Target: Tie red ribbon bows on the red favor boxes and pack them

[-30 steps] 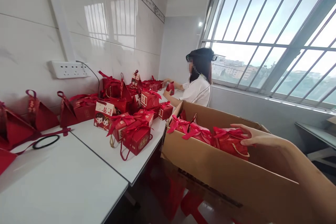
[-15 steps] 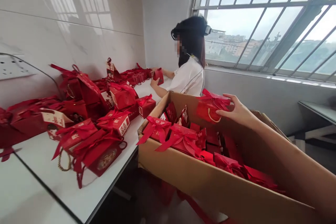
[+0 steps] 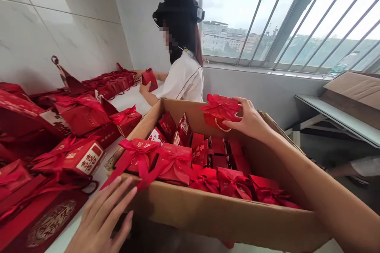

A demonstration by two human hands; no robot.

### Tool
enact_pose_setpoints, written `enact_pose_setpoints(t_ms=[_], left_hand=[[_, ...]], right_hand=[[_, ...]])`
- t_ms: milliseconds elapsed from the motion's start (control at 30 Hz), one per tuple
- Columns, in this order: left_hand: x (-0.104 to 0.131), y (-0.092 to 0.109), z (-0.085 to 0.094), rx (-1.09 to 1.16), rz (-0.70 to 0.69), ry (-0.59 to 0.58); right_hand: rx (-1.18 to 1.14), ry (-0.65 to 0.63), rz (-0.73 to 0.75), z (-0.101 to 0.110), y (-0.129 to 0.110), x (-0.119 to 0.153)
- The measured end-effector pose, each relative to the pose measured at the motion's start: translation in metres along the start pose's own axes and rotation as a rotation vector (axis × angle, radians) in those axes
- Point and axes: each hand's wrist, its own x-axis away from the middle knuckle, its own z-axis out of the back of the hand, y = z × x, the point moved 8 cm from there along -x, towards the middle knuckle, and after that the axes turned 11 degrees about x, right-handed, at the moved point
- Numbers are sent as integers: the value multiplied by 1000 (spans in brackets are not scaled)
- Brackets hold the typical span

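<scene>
My right hand (image 3: 247, 120) grips a red gift box with a ribbon bow and gold cord (image 3: 219, 109) over the far side of an open cardboard box (image 3: 225, 215). Inside the cardboard box are several red gift boxes, some with bows (image 3: 175, 162). My left hand (image 3: 105, 209) has its fingers spread at the near left corner of the cardboard box, close to a trailing red ribbon, and holds nothing. Beside it on the left lies a red box with a round gold pattern (image 3: 50, 221).
More red gift boxes (image 3: 80, 114) crowd the white table (image 3: 133, 100) on the left. A person in white (image 3: 187, 75) holds a red bag (image 3: 150, 79) beyond the cardboard box. At right is another table (image 3: 341, 120) with flattened cardboard (image 3: 356, 91).
My left hand has come into view at the lower left. The view has turned right and moved closer to the boxes. My right hand still holds the bowed gift box.
</scene>
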Motion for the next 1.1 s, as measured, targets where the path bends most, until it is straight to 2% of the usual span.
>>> enact_pose_setpoints(t_ms=[100, 200, 267, 433, 600, 700, 967, 1033, 1100], left_hand=[[-6, 2, -23, -49, -44, -71], [-8, -2, -33, -37, 43, -53], [-8, -2, -35, -16, 58, -40], [-9, 0, -36, -22, 19, -42], [-9, 1, -36, -48, 34, -65], [-8, 1, -37, -60, 53, -83], [-6, 1, -37, -85, 53, -63], [-4, 1, -37, -93, 45, -54], [-3, 1, -36, -103, 40, -45]], right_hand=[[22, -12, -22, 6, 0, 0], [-5, -79, 10, 6, -10, 4], [-37, -185, 51, 1, -19, 8], [-54, -515, 175, -21, -42, 30], [-17, -729, 269, -33, -63, 52], [22, -861, 265, -39, -70, 64], [151, -1080, 164, -59, -65, 85], [105, -1119, 157, -62, -65, 90], [-39, -1115, 151, -63, -68, 89]])
